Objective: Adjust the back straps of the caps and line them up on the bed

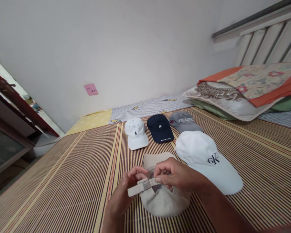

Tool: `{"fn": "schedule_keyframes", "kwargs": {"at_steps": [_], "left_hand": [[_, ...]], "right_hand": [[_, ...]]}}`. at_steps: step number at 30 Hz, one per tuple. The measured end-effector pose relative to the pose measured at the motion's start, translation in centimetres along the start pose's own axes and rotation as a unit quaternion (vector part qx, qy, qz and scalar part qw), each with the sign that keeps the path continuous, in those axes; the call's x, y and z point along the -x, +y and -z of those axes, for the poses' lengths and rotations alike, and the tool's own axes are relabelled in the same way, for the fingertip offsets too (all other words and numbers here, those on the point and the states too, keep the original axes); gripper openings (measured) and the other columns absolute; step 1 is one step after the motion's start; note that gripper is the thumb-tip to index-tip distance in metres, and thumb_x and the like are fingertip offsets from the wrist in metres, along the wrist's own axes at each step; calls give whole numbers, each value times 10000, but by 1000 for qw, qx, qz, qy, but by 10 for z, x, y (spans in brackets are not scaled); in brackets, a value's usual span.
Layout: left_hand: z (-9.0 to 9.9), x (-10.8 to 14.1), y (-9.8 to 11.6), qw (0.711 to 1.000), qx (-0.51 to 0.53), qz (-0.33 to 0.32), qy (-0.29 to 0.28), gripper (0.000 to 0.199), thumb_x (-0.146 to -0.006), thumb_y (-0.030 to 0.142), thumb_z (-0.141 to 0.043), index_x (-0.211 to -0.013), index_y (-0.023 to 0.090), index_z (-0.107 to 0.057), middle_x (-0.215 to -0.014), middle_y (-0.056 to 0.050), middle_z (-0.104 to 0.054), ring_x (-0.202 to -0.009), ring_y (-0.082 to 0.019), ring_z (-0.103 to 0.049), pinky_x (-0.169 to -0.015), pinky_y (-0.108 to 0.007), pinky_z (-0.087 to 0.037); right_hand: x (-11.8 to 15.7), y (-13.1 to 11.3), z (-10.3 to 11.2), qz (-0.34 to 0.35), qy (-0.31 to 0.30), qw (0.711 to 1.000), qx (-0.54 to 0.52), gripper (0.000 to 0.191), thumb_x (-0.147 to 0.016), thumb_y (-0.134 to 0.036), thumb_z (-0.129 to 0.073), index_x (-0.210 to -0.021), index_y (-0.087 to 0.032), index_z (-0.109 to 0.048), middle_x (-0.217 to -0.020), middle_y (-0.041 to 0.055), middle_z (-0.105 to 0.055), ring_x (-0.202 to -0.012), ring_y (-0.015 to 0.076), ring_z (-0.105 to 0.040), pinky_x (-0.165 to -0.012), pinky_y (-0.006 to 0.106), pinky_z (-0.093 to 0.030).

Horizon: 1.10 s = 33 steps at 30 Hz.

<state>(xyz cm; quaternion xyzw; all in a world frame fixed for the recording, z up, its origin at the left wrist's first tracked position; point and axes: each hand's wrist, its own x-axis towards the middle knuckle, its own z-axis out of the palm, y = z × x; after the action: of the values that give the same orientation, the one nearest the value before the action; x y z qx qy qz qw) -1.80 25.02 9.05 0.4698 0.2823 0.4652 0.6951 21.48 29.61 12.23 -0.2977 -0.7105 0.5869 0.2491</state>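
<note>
A beige cap (165,202) lies on the striped mat (87,168), its brim pointing away from me. Its back strap (135,189) runs through a small metal buckle (146,184) between my hands. My right hand (176,174) pinches the strap just right of the buckle, thumb against the fingers. On the other side, my left hand (126,187) is around the loose strap end with its fingers apart, behind the strap; whether it grips the strap is unclear. Just right of the beige cap sits a large white cap (196,149) with black letters.
Beyond my hands lie a white cap (135,129), a navy cap (159,126) and a grey cap (184,121). Pillows (232,100) are piled at the back right below a radiator (271,42). A pink note (91,89) is on the wall.
</note>
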Motion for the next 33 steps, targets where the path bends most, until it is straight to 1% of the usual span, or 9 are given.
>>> {"fn": "schedule_keyframes", "kwargs": {"at_steps": [3,5,8,10,14,18,28,31,33], "left_hand": [[0,0,4,999,-1,-11,-41,568,-825,700,-694,-1107,216,-600,-1055,-93,-696,-908,-231,-642,-805,-324,-467],[1,1,7,998,-28,-29,-46,494,-803,586,-785,-1085,248,-563,-1159,-90,-685,-1041,-264,-639,-883,-356,-469],[2,1,9,992,-112,-57,-19,453,-775,476,-844,-1060,256,-569,-1298,-91,-645,-1212,-296,-584,-949,-370,-460],[2,0,8,985,-160,-67,14,433,-764,425,-862,-1056,255,-591,-1307,-84,-640,-1234,-293,-572,-951,-363,-464],[0,-5,4,973,-210,-66,65,309,-776,323,-859,-978,225,-647,-1080,-49,-692,-1013,-215,-629,-854,-311,-478],[2,-7,-1,971,-215,-52,92,301,-757,327,-874,-967,217,-688,-897,-12,-670,-830,-165,-594,-720,-260,-449],[3,-6,-9,981,-144,-56,116,329,-701,358,-913,-922,211,-720,-837,4,-668,-741,-126,-554,-673,-228,-421],[1,-7,-9,983,-130,-49,122,303,-710,348,-910,-896,210,-714,-772,21,-651,-668,-100,-513,-627,-210,-391],[2,-7,-10,984,-125,-47,121,298,-709,342,-911,-891,212,-714,-768,24,-649,-650,-92,-499,-613,-204,-381]], "right_hand": [[-1,0,-1,2,-1,1000,1,207,-836,-356,-666,-808,-154,-705,-578,-36,-587,-522,102,-520,-521,213,-380],[-1,0,-1,4,7,1000,3,199,-846,-344,-656,-803,-155,-702,-579,-34,-591,-524,103,-523,-527,216,-389],[-1,3,0,6,32,999,9,172,-864,-307,-639,-792,-160,-691,-575,-35,-595,-529,100,-524,-536,216,-393],[-1,5,0,6,46,999,11,161,-872,-295,-634,-795,-164,-688,-571,-38,-593,-528,99,-522,-534,214,-391],[-3,6,-1,3,55,998,13,152,-872,-286,-635,-798,-164,-688,-562,-37,-598,-521,99,-527,-530,214,-398],[-4,5,-3,-2,55,998,4,159,-865,-300,-645,-800,-161,-691,-563,-33,-599,-520,102,-532,-520,213,-406],[-3,5,-2,3,52,999,1,175,-878,-318,-652,-804,-165,-694,-566,-33,-613,-527,109,-552,-535,224,-416],[2,3,6,13,25,1000,7,214,-892,-362,-655,-846,-160,-706,-663,-3,-680,-619,133,-611,-617,249,-455],[7,2,14,17,-8,999,35,267,-872,-426,-700,-880,-160,-729,-745,3,-702,-681,138,-610,-650,250,-438]]}}
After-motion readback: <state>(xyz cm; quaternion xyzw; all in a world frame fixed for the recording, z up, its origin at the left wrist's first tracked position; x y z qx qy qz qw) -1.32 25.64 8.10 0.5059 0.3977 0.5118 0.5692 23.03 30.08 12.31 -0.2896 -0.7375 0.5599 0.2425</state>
